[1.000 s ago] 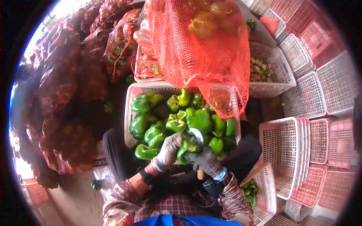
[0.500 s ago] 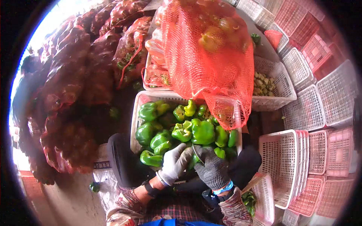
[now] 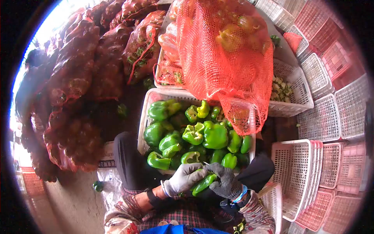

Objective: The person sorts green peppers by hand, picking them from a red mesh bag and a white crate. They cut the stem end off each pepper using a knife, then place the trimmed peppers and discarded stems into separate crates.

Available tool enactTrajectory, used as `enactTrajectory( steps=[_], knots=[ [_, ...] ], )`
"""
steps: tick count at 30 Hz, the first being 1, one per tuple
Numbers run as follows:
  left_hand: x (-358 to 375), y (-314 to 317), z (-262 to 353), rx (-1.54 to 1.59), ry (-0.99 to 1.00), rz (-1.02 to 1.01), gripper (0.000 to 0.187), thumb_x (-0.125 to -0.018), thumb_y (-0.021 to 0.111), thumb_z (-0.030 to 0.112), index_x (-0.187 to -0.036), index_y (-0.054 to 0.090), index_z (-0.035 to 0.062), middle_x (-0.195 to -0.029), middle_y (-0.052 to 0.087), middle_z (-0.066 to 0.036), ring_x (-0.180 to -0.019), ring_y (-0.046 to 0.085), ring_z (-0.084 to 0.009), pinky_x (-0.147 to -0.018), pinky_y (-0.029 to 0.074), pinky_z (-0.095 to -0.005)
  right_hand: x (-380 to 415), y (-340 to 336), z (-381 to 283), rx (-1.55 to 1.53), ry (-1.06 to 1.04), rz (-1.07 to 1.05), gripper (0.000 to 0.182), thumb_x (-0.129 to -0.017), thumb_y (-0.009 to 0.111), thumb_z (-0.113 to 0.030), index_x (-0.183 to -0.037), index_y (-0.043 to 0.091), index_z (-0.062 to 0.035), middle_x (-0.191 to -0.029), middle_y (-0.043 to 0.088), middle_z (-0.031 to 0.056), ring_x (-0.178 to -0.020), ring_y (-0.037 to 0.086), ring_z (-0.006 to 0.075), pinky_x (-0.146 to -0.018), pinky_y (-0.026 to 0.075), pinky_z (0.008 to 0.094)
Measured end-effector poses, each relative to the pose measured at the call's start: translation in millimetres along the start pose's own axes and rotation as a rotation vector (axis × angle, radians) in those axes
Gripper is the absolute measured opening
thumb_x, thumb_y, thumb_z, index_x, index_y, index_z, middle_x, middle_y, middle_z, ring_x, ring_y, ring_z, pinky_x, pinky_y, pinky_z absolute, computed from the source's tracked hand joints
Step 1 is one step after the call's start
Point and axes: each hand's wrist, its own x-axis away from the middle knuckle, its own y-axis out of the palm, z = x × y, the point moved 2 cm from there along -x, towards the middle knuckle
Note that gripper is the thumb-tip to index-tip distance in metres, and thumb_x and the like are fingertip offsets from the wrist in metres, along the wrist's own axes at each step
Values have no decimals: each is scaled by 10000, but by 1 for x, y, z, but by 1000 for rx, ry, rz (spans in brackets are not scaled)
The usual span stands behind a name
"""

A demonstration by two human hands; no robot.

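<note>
My left grip [image 3: 184, 180], in a pale glove, and my right grip [image 3: 226, 182], in a dark one, close on a green pepper [image 3: 204, 185] from opposite sides, apparently to steady it. It tilts over my lap, just beside the crate [image 3: 143, 130]; I cannot tell whether my right fingers also hold a tool. The crate lies between my knees, presumably for short reach, its walls containing whole and opened peppers [image 3: 215, 135]. Beyond, a red mesh sack [image 3: 222, 62] overhangs the far rim, probably keeping its contents near.
</note>
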Motion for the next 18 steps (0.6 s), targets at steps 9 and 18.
enactTrajectory(
  steps=[9,18],
  knots=[
    [-40,-5,63,-176,207,149,202,-879,549,214,-853,617,25,-775,539,42,-715,475,-58,-636,401,-236,1,-31,14,-411,397,448,377,-910,533,-245,-1202,564,-9,-982,621,9,-843,535,112,-771,464,294],
    [-116,-66,107,-1724,436,307,279,-805,706,324,-924,624,85,-947,641,-147,-852,615,-342,-698,483,-452,-79,-310,80,670,115,1063,586,-874,666,-272,-1346,438,-9,-1059,598,181,-777,584,238,-728,498,317]
  ],
)
